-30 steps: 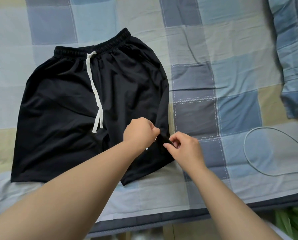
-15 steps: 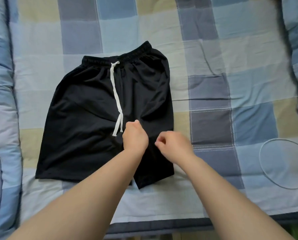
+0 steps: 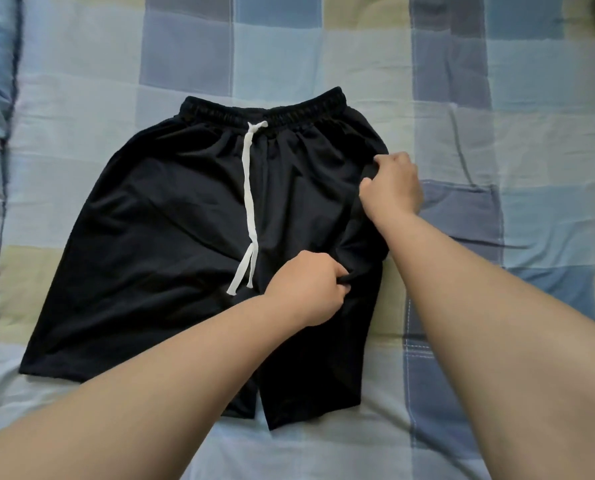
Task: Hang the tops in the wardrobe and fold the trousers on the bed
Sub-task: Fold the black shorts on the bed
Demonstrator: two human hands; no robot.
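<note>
At frame center, the left hand (image 3: 308, 289) has its fingers curled tight, pinching a fold of black fabric on the right leg of the black shorts (image 3: 171, 237). Up and to the right, the right hand (image 3: 391, 185) grips the shorts' right side edge with bent fingers and thumb. The shorts lie flat, waistband (image 3: 264, 110) toward the top of the frame, on a checked blue, grey and yellow quilt (image 3: 323, 43). A white drawstring (image 3: 248, 209) hangs down the middle, its 2 ends left of the left hand.
</note>
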